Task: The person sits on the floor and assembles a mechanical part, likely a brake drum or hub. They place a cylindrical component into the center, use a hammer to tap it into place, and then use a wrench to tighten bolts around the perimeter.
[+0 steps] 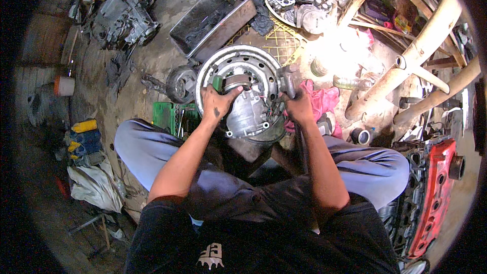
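A silver cast-metal compressor (246, 111) with a round pulley (237, 82) at its far end lies across an upturned steel wheel rim (205, 66). My left hand (217, 104) is closed at the pulley's left side, its thumb reaching toward the pulley. A short green handle-like piece (217, 82) stands up from that hand's fingers; its lower end is hidden. To the right of the compressor, my right hand (299, 107) grips a hammer, its dark steel head (287, 81) raised beside the rim's edge.
Beyond the rim sit a black rectangular tray (195, 45) and a basin of metal parts (271, 7). A green socket case (163, 116) lies by my left knee, pink cloth (324, 99) by my right hand. Wooden poles (401, 78) and a red engine cover (436, 198) stand right.
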The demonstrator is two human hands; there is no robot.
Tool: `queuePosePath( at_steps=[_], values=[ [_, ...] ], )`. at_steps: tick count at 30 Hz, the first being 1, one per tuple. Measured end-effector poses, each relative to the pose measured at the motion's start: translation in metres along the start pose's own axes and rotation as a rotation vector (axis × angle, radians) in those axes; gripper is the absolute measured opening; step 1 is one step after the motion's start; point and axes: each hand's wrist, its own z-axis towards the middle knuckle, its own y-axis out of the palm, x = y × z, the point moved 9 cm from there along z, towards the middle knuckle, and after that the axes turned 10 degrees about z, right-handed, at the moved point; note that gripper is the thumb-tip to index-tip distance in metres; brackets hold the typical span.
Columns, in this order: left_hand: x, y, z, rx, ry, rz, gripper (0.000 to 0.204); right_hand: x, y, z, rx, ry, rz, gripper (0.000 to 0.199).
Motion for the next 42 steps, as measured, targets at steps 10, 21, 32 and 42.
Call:
queuePosePath(
  at_steps=[10, 21, 32, 42],
  values=[
    [0.011, 0.019, -0.013, -0.051, -0.070, -0.002, 0.106, 0.001, 0.046, 0.011, -0.069, 0.145, -0.032, 0.043],
    [-0.021, 0.018, -0.015, -0.101, -0.011, -0.196, 0.090, 0.029, 0.055, 0.017, -0.049, 0.184, -0.093, 0.044],
    [-0.022, 0.020, -0.018, -0.061, 0.009, -0.204, 0.088, 0.035, 0.075, 0.004, -0.182, 0.085, 0.058, 0.046],
    [-0.009, 0.007, -0.025, -0.083, -0.060, -0.163, 0.090, 0.020, 0.075, -0.006, -0.172, 0.047, 0.074, 0.049]
  ],
)
